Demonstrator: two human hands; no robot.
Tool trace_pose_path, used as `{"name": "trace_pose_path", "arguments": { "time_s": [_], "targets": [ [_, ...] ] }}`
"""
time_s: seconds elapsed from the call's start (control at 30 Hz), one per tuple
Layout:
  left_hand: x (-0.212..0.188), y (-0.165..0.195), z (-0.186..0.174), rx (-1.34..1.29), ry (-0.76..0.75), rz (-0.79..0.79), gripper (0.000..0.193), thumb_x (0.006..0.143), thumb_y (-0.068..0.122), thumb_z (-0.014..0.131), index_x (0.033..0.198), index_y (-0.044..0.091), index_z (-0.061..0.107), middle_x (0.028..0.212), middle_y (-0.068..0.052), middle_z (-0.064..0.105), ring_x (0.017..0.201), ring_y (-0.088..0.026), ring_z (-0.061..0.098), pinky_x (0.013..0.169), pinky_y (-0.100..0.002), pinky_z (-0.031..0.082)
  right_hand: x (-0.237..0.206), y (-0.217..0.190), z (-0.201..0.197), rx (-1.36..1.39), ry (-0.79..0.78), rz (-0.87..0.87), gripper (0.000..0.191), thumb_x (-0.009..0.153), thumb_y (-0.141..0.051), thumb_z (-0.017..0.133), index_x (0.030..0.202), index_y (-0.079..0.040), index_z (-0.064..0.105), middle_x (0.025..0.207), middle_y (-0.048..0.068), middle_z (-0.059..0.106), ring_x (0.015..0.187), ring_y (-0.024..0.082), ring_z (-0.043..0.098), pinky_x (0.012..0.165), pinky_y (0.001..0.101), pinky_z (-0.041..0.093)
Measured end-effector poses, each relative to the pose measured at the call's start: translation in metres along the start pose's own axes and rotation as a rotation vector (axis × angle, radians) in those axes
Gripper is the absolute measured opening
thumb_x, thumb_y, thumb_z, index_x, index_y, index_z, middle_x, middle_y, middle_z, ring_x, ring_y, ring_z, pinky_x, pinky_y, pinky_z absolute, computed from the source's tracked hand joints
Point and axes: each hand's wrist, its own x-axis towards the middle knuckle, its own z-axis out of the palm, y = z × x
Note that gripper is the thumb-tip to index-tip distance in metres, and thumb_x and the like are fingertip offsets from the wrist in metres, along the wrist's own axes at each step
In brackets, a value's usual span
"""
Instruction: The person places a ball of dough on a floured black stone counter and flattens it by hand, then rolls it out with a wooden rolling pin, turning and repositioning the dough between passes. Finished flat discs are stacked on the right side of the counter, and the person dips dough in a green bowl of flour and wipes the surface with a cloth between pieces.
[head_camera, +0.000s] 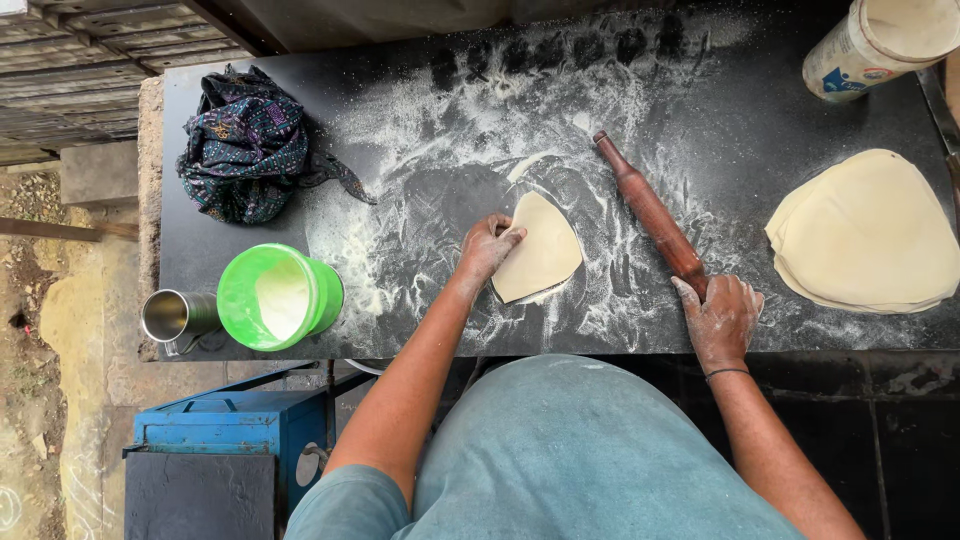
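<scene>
A pale, folded piece of dough (542, 250) lies flat on the floured black worktop (720, 130). My left hand (488, 246) rests on its left edge, fingers pressing the dough. My right hand (722, 318), dusted with flour, grips the near end of a brown wooden rolling pin (648, 213), which lies slanted on the worktop to the right of the dough.
A stack of rolled dough sheets (865, 232) sits at the right. A green tub of flour (277, 296) and a steel cup (178, 317) stand at the front left, a dark patterned cloth (245, 143) behind them. A tin (878, 45) stands at the far right. A blue box (230, 430) is below.
</scene>
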Motion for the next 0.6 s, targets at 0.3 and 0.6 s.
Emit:
{"name": "trace_pose_path", "arguments": {
  "time_s": [0.3,0.6],
  "targets": [
    [-0.009,0.02,-0.08,0.01,0.109,0.272,0.029,0.091,0.021,0.074,0.117,0.009,0.073,0.115,-0.004,0.075,0.106,-0.017,0.073,0.098,-0.035,0.056,-0.002,0.004,0.003,-0.01,-0.044,0.026,0.052,0.1,-0.056,0.068,0.087,-0.006,0.057,0.09,0.012,0.058,0.093,0.032,0.055,0.095,0.0508,0.038],
    [-0.089,-0.038,0.004,0.765,-0.374,0.424,0.032,0.1,0.04,0.061,0.122,0.021,0.073,0.129,-0.002,0.068,0.124,-0.02,0.058,0.115,-0.04,0.044,-0.002,0.004,0.003,-0.013,-0.075,0.037,0.052,0.101,-0.056,0.068,0.086,-0.008,0.057,0.089,0.011,0.056,0.093,0.03,0.054,0.096,0.0514,0.037]
  ]
}}
